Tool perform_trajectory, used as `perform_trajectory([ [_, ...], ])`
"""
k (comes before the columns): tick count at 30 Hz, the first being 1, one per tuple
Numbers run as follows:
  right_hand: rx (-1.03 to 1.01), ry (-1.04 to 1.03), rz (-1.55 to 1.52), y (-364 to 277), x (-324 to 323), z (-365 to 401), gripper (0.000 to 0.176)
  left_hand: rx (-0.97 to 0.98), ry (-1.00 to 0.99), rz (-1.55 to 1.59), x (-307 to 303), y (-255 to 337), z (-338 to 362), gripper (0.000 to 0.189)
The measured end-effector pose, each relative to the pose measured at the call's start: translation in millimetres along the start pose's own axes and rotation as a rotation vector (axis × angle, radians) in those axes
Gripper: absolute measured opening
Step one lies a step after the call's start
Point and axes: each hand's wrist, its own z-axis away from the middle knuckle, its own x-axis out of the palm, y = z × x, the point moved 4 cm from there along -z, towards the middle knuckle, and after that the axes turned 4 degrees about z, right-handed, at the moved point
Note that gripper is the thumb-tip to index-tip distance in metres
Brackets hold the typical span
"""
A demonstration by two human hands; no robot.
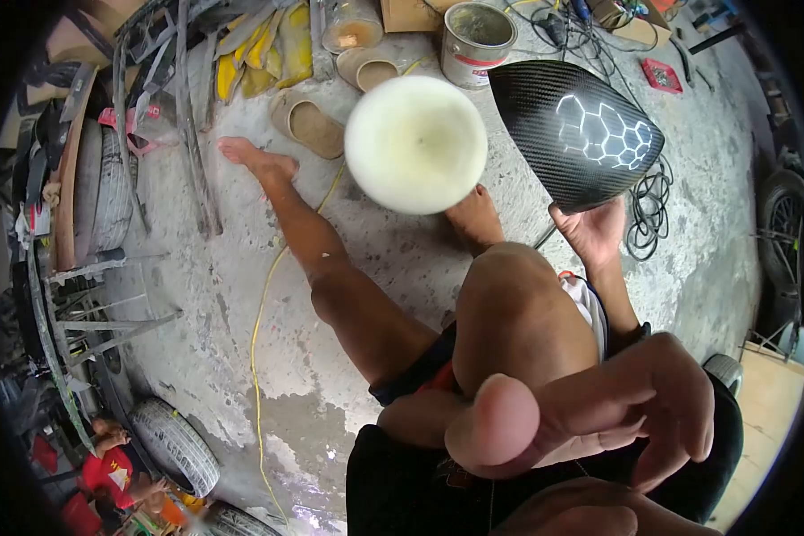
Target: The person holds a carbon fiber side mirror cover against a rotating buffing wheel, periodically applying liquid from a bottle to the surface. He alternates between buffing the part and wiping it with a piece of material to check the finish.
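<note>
My right hand (594,237) grips a curved, glossy black carbon-fibre panel (545,125) by its near edge, palm toward me, fingers mostly hidden behind it. A white honeycomb pattern, perhaps reflected lights, shows on the panel. Left of the panel, in front of my lower legs, is a round white disc like a polishing pad (415,143), dimpled in its centre; what supports it is hidden. My left hand (607,406) is close to the camera over my lap, thumb toward the lens and fingers apart, loosely bent. I see nothing in it.
A paint can (479,45), brown clogs (308,123) and black cables (649,214) lie ahead. A yellow cord (257,357) crosses the concrete floor (205,339). Tyres (177,442) and metal frames (107,313) line the left side. A person in red (107,473) is at lower left.
</note>
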Motion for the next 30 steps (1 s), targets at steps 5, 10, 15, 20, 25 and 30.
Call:
perform_trajectory([
  [5, -0.023, 0.010, 0.111, -4.5, -3.9, -7.3, 0.054, 0.119, -0.038, -0.065, 5.1, 16.9, 4.5, 0.110],
  [10, -0.371, 0.326, 0.276, -24.7, -41.2, -43.6, 0.046, 0.294, 0.632, -1.354, -25.4, 136.0, 30.2, 0.078],
  [15, -0.275, -0.050, 0.960, -64.0, -77.7, -116.1, 0.052, -0.069, 0.172, -2.684, -117.5, 172.9, 18.6, 0.086],
  [20, -0.365, -0.173, 1.297, -62.5, -67.2, -145.3, 0.061, -0.452, 0.068, -2.690, -199.7, 176.7, 58.5, 0.066],
  [25, -0.414, -0.326, 1.325, -45.4, -52.3, -162.9, 0.066, -0.336, 0.145, -2.670, -218.1, 178.2, 69.4, 0.050],
  [30, -0.437, -0.317, 1.055, -25.6, -78.0, -181.8, 0.063, -0.304, 0.217, -2.764, -220.6, 179.2, 79.1, 0.048],
])
